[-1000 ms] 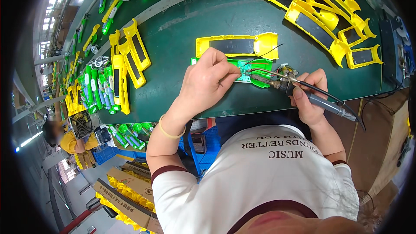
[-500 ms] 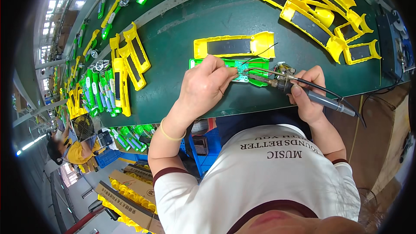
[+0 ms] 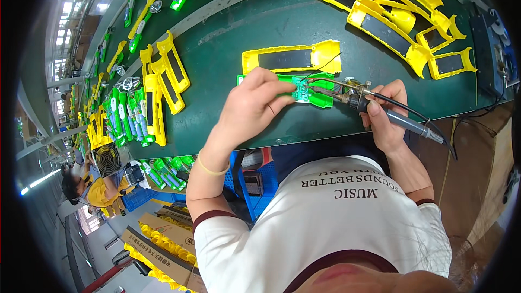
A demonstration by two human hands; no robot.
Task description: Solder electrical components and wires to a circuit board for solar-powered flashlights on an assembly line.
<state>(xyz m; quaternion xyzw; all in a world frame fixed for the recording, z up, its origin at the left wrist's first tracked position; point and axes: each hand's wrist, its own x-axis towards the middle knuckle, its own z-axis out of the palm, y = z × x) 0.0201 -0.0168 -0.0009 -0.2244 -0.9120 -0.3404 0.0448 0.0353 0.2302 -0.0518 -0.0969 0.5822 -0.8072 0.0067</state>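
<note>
My right hand (image 3: 386, 116) is wrapped round a grey-handled soldering iron (image 3: 408, 125) with a thin metal feed tube alongside it. The iron's tip rests at a small green circuit board (image 3: 302, 90) in a bright green flashlight housing (image 3: 324, 100). At the board's left side, my left hand (image 3: 247, 106) has thumb and forefinger drawn together in a pinch; whatever lies between them is hidden. A thin black wire (image 3: 329, 63) rises from the board. Just beyond lies a yellow casing half (image 3: 329, 57) with a dark panel.
More yellow casings (image 3: 380, 30) are heaped at the far right, others (image 3: 169, 68) at the left. Several green-cased assemblies (image 3: 122, 111) crowd the left. A grey box (image 3: 488, 43) stands at the right edge. Another person (image 3: 103, 187) sits far left, near cartons (image 3: 157, 247).
The iron's tip has shifted slightly left and away from me over the board. My left thumb and fingertips have moved a little; the left hand stays beside the board.
</note>
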